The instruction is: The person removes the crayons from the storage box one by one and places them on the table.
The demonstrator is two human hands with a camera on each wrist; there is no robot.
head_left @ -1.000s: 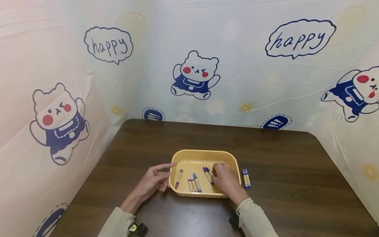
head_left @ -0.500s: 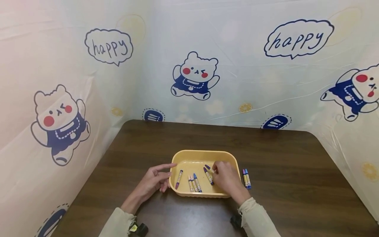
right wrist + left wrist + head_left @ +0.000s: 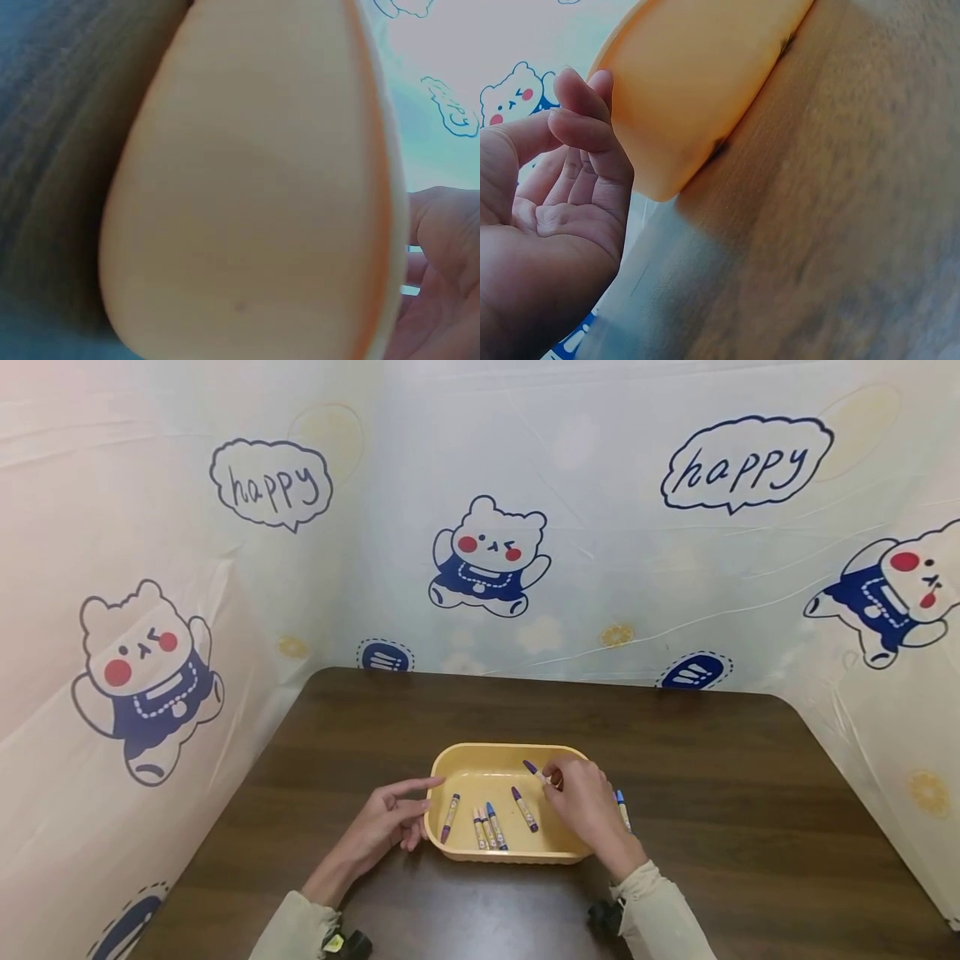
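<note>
The right grip (image 3: 588, 800), finger and thumb together, pinches a purple crayon (image 3: 534, 769) over the right part of the tray (image 3: 513, 857), its tip pointing toward the far rim. Nearer the front, a second purple crayon (image 3: 524, 810) lies on the tray's bottom. Left of it, three crayons (image 3: 487, 831) lie side by side near the front wall; a fourth crayon (image 3: 450, 817) slants along the left wall. The left grip (image 3: 378, 827) touches the left rim; whether it pinches, I cannot tell. Outside the right wall lies a blue crayon (image 3: 623, 808). The counter (image 3: 697, 760) stretches well past the tray, behind and to both sides.
</note>
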